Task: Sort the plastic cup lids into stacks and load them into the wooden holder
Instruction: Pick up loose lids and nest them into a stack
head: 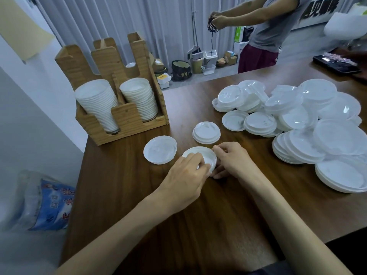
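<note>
At the far left I see a crinkled blue printed bag [49, 205] lying on the floor below the surface's edge. Next comes the wooden holder [123, 118], slatted pale timber with notched uprights, standing on the dark wood-grain surface [198, 225]. Its two front bays each carry a leaning column of nested white lids: the left column [97, 104] and the right column [140, 98], both ribbed by their stacked rims.

Right of the holder a single translucent lid [159, 149] lies flat, a shallow round dish. Beside it my left hand [184, 175] curls its fingers over the near rim of a white round lid [204, 155], and my right hand [232, 159] pinches the same lid's opposite rim; the lid sits low over the surface between them. Just behind is a short stack of lids [206, 132] with raised centres.

Further right sprawls a loose heap of lids [297, 116], glossy clear and milky discs of several widths, overlapping. A black tray [335, 64] sits at the far right corner.
</note>
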